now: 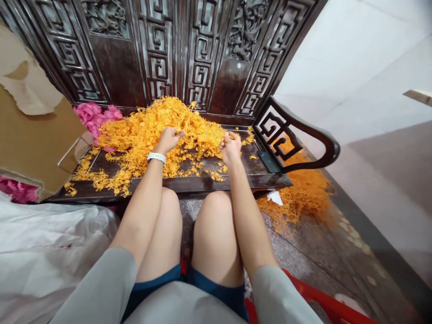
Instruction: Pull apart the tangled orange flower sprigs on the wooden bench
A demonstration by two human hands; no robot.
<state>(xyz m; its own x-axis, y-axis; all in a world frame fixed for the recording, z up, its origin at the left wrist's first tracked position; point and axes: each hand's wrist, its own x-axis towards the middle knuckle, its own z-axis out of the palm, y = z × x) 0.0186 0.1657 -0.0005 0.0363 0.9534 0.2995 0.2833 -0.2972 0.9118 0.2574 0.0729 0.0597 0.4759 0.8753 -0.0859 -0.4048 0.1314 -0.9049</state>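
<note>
A large heap of orange artificial flower pieces [165, 114], frilly and loosely tangled, lies on a dark wooden bench [202, 183]. My left hand [169, 139], with a white band on its wrist, is closed in a pinch over the middle of the heap. At the heap's right end, my right hand [231, 146] is also closed, thumb against bent fingers. Orange flower bits show at the fingertips of both hands, though the exact pieces blend into the heap behind. The two hands are a short way apart.
Pink artificial flowers [94, 118] and a torn cardboard box [33, 135] are at the left, above a white sack [43, 243]. A phone [269, 162] lies by the armrest [313, 130]. More orange pieces [300, 198] cover the floor to the right, near red plastic [324, 299].
</note>
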